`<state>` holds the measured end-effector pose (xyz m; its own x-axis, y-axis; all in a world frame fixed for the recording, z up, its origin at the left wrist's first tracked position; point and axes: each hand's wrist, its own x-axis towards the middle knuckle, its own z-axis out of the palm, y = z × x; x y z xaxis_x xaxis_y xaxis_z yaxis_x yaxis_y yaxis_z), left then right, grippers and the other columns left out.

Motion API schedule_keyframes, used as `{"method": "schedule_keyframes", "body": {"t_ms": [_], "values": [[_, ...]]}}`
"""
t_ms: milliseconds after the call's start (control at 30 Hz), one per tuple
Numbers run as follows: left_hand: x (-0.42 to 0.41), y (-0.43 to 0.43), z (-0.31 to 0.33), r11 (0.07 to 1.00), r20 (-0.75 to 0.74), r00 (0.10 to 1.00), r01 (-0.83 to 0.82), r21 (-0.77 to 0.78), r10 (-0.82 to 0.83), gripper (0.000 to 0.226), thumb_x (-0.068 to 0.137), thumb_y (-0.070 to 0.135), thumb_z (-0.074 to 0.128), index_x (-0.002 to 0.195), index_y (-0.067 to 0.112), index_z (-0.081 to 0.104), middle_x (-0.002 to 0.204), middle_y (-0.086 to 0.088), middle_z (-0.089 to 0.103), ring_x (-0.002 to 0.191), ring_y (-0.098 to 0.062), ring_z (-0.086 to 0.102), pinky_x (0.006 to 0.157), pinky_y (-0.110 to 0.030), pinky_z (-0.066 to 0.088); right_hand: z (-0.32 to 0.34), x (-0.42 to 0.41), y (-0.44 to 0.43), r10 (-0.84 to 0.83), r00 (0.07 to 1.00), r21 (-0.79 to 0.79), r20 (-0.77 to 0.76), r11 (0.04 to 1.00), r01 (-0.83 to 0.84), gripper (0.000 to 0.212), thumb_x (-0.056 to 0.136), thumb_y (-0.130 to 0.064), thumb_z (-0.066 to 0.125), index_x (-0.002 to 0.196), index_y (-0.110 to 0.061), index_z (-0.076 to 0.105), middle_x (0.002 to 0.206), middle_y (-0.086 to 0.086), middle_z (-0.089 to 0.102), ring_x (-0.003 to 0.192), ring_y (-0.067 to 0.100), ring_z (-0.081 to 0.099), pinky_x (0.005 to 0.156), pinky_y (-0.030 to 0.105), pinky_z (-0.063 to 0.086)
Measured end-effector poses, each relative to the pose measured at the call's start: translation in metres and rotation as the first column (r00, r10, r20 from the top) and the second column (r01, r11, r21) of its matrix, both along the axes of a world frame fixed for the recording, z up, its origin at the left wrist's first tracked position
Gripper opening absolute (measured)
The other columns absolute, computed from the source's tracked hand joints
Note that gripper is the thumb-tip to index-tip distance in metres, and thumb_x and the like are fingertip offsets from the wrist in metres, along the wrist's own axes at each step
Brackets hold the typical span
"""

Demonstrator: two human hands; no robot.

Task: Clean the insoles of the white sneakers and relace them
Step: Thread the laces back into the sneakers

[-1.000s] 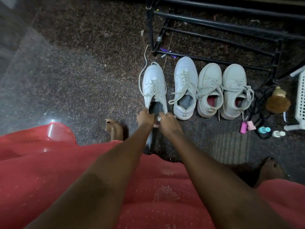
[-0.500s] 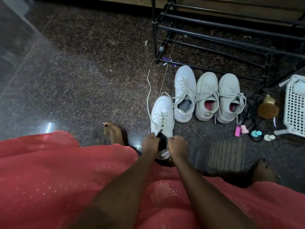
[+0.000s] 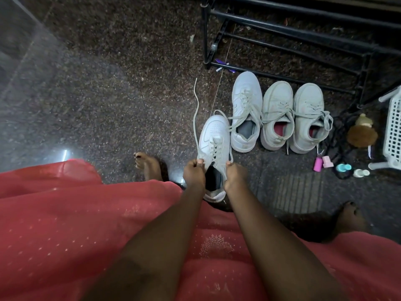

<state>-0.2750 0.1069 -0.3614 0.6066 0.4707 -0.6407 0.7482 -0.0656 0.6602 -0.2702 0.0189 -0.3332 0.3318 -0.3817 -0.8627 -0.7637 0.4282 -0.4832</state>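
A white sneaker (image 3: pixel 213 135) stands on the dark floor just in front of me, toe pointing away. My left hand (image 3: pixel 193 174) pinches the left side of its collar near the top eyelets. My right hand (image 3: pixel 234 175) grips the right side of the collar. Between them the shoe's dark inside (image 3: pixel 213 179) shows. A loose lace end (image 3: pixel 196 109) trails away over the floor to the left of the toe. Its matching white sneaker (image 3: pixel 246 98) stands just beyond, laced, with a grey insole visible.
Two greyish sneakers (image 3: pixel 293 109) with red insoles stand to the right. Behind them is a black metal rack (image 3: pixel 282 31). A brown soft toy (image 3: pixel 362 133), small bottles (image 3: pixel 321 162) and a white basket (image 3: pixel 393 131) lie at right. My bare feet and red dress are near.
The white sneaker has been pulled out of the row toward me. My hands have shifted from its heel to either side of the collar.
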Motion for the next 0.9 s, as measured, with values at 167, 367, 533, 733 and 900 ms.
{"method": "schedule_keyframes", "body": {"t_ms": [167, 367, 533, 733, 900], "values": [[-0.003, -0.005, 0.003, 0.967, -0.022, 0.971, -0.238, -0.094, 0.237, 0.020, 0.097, 0.010, 0.046, 0.089, 0.007, 0.064, 0.066, 0.002, 0.057, 0.059, -0.007, 0.051, 0.054, -0.019, 0.042, -0.008, -0.009, -0.003, -0.116, 0.992, 0.037, 0.038, 0.993, 0.115, 0.018, 0.096, -0.004, 0.041, 0.099, 0.003, 0.057, 0.071, 0.001, 0.044, 0.072, 0.016, 0.045, 0.066, 0.024, 0.041], [-0.017, 0.006, 0.000, 0.976, 0.075, 0.975, 0.214, -0.043, -0.210, 0.017, 0.091, 0.026, 0.060, 0.091, 0.011, 0.068, 0.084, -0.003, 0.067, 0.077, -0.014, 0.057, 0.075, -0.032, 0.047, -0.003, -0.013, 0.002, -0.070, 0.978, 0.055, 0.195, 0.997, 0.060, 0.016, 0.087, 0.006, 0.053, 0.091, -0.009, 0.058, 0.076, 0.003, 0.059, 0.066, 0.013, 0.054, 0.064, 0.026, 0.047], [-0.011, 0.008, 0.006, 0.992, 0.001, 0.992, 0.125, 0.013, -0.125, 0.026, 0.085, 0.028, 0.067, 0.074, 0.004, 0.068, 0.063, -0.005, 0.060, 0.060, -0.016, 0.046, 0.063, -0.028, 0.040, -0.009, -0.014, -0.002, -0.062, 0.989, 0.085, 0.133, 0.995, 0.051, 0.014, 0.087, 0.006, 0.056, 0.092, -0.004, 0.064, 0.077, 0.004, 0.062, 0.080, 0.020, 0.059, 0.085, 0.035, 0.050], [-0.011, 0.004, 0.010, 0.999, -0.085, 0.996, -0.027, -0.039, 0.024, 0.030, 0.088, 0.023, 0.065, 0.061, 0.011, 0.061, 0.054, -0.003, 0.053, 0.050, -0.015, 0.045, 0.055, -0.029, 0.042, -0.019, -0.011, -0.005, -0.099, 0.994, 0.089, 0.054, 0.992, 0.094, 0.014, 0.091, -0.009, 0.057, 0.095, 0.003, 0.064, 0.072, 0.002, 0.059, 0.081, 0.018, 0.058, 0.087, 0.036, 0.050], [-0.003, 0.011, 0.030, 0.996, 0.026, 0.997, 0.075, 0.044, -0.076, 0.018, 0.092, 0.023, 0.059, 0.085, 0.010, 0.069, 0.085, -0.005, 0.071, 0.072, -0.015, 0.061, 0.068, -0.033, 0.052, 0.017, -0.006, -0.003, -0.016, 0.977, 0.080, 0.212, 0.997, -0.001, 0.007, 0.087, -0.003, 0.058, 0.086, -0.005, 0.065, 0.073, 0.001, 0.062, 0.068, 0.008, 0.056, 0.064, 0.023, 0.043]]}}
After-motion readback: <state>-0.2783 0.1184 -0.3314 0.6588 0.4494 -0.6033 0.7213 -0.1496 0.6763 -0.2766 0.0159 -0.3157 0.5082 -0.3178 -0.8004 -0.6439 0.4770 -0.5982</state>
